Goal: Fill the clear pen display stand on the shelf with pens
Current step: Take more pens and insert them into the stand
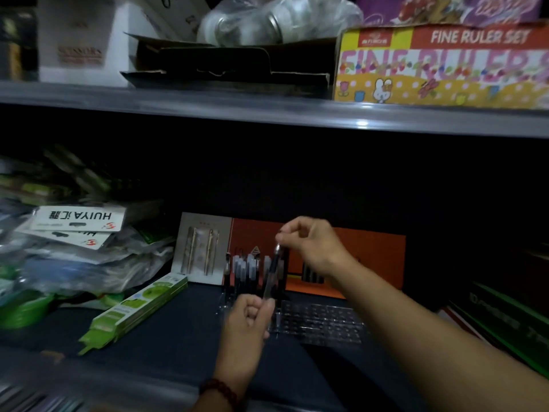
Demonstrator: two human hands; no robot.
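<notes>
The clear pen display stand [320, 322] lies on the dark lower shelf, its grid of holes showing at right. Several pens [245, 267] with pale caps stand upright in its left part. My left hand [248, 325] grips the lower end of a dark pen [273, 275] that leans over the stand. My right hand [309, 245] pinches the top end of the same pen from above. The view is dim and blurred.
An orange box [371, 257] and a grey pen card [202, 248] stand behind the stand. Green flat packs [136, 310] lie to the left, beside a heap of bagged goods [74, 242]. Dark boxes [505, 319] sit at right. The shelf above [267, 111] carries a ruler set box [439, 63].
</notes>
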